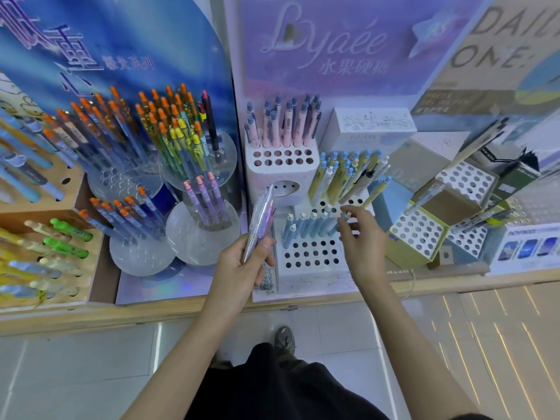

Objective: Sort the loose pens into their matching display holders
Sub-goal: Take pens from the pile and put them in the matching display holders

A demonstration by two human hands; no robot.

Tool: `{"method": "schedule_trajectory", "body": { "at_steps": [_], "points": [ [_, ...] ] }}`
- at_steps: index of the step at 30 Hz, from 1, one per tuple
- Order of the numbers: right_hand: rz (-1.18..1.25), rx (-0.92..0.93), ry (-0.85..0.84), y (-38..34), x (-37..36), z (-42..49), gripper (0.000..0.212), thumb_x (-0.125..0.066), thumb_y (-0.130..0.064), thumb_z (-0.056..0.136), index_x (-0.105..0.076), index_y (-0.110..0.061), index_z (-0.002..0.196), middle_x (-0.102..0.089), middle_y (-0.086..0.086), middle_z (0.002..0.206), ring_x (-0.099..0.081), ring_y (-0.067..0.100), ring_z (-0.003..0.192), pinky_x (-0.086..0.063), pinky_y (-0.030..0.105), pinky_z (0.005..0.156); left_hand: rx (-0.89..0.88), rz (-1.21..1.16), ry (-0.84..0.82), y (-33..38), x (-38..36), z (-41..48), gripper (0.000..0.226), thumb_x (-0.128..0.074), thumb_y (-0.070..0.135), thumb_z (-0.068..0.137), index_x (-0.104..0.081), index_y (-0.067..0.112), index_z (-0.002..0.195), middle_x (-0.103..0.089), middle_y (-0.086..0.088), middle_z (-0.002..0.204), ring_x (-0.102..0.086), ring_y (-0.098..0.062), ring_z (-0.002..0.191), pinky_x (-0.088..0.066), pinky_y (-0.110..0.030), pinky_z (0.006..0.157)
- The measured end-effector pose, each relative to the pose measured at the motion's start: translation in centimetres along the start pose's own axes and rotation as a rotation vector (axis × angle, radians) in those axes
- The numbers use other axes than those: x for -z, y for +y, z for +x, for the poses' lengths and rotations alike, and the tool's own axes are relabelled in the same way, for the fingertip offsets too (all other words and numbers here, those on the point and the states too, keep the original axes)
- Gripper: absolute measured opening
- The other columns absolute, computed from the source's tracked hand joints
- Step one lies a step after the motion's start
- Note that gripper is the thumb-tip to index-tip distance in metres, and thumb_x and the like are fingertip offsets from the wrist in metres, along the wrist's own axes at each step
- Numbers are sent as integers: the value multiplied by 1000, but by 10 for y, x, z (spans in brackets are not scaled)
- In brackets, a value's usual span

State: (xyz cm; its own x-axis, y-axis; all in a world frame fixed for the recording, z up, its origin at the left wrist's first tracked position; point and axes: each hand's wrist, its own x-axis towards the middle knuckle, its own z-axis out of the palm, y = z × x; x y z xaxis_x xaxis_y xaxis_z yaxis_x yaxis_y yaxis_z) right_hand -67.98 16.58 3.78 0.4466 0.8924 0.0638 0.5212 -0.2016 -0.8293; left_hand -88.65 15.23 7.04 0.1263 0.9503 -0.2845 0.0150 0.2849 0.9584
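Observation:
My left hand (247, 257) grips a small bunch of clear and lilac pens (260, 219), tips pointing up and away. My right hand (360, 237) pinches the cap of a blue pen (344, 218) at the right end of a row of blue pens (306, 227) standing in a white holder with round holes (312, 259). Behind it a taller white holder (281, 163) carries pink pens with blue caps (285, 124). Yellow-green pens with blue caps (342, 174) stand to the right of it.
Clear round acrylic holders (197, 237) at the left carry orange-capped and purple pens. A wooden rack (45, 213) at the far left has green and yellow pens. Boxes with white perforated tops (416, 233) stand at the right. The wooden shelf edge (181, 307) runs below; tiled floor underneath.

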Motion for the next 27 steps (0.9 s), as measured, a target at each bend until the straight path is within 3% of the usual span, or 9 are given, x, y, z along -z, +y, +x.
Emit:
{"method": "schedule_trajectory", "body": {
  "at_steps": [3, 7, 11, 13, 16, 19, 22, 25, 27],
  "points": [
    [-114, 113, 21, -3, 1, 2, 34, -57, -6, 93, -57, -9, 127, -56, 6, 123, -58, 19, 79, -46, 28, 70, -1, -14, 6, 2, -2, -1, 14, -54, 24, 95, -64, 17, 90, -61, 6, 65, -37, -4, 40, -31, -13, 38],
    [-375, 416, -34, -12, 2, 5, 57, -50, 15, 75, -62, -10, 124, -61, 3, 124, -59, 25, 98, -46, 28, 57, -8, -25, 31, 6, -1, -1, 15, -53, 24, 95, -64, 15, 91, -61, 6, 65, -37, -4, 41, -30, -13, 38],
    [-462, 439, -18, -14, 5, 8, 54, -47, 15, 68, -69, -8, 111, -71, 3, 99, -53, 30, 78, -38, 26, 44, -18, -33, 41, 8, -2, -2, 15, -52, 23, 95, -63, 13, 92, -60, 7, 64, -37, -5, 41, -30, -13, 38],
    [-458, 454, 37, -11, 8, 3, 46, -46, 10, 68, -71, -6, 103, -72, 4, 93, -52, 29, 76, -35, 24, 46, -14, -27, 40, 8, -2, -3, 16, -52, 24, 95, -63, 12, 92, -60, 7, 64, -37, -5, 41, -30, -13, 38],
    [-505, 492, 56, -3, 7, -6, 45, -49, 8, 71, -70, -5, 108, -69, 9, 109, -46, 26, 84, -36, 26, 54, -6, -20, 29, 7, -3, -4, 16, -53, 24, 95, -63, 13, 92, -60, 8, 64, -37, -5, 41, -30, -14, 38],
    [-529, 481, 56, -4, 6, -3, 47, -56, 15, 70, -68, -3, 111, -63, 17, 119, -52, 36, 85, -48, 39, 66, 17, -92, 3, 9, -3, -6, 16, -54, 27, 92, -64, 14, 93, -59, 5, 64, -36, -5, 40, -28, -15, 37],
    [-490, 484, 99, -14, 6, -5, 47, -55, 18, 70, -68, 0, 111, -61, 21, 122, -53, 41, 88, -49, 46, 75, 46, -207, -63, 11, 0, -7, 33, -54, 39, 84, -62, 13, 102, -58, 2, 64, -31, -6, 39, -25, -16, 35],
    [-353, 453, 155, -32, 7, -19, 41, -47, 5, 80, -67, -4, 114, -61, 13, 119, -48, 31, 96, -42, 34, 80, 50, -266, -129, 13, 6, -8, 43, -50, 42, 84, -53, 17, 119, -59, 1, 66, -29, -7, 40, -24, -17, 35],
    [-76, 323, 3, -53, 3, -29, 28, -48, -9, 91, -68, -13, 110, -63, -7, 104, -50, 15, 90, -43, 23, 74, 49, -291, -160, 13, 10, -10, 35, -47, 39, 87, -52, 22, 118, -60, -1, 68, -30, -7, 40, -25, -17, 35]
  ]
}}
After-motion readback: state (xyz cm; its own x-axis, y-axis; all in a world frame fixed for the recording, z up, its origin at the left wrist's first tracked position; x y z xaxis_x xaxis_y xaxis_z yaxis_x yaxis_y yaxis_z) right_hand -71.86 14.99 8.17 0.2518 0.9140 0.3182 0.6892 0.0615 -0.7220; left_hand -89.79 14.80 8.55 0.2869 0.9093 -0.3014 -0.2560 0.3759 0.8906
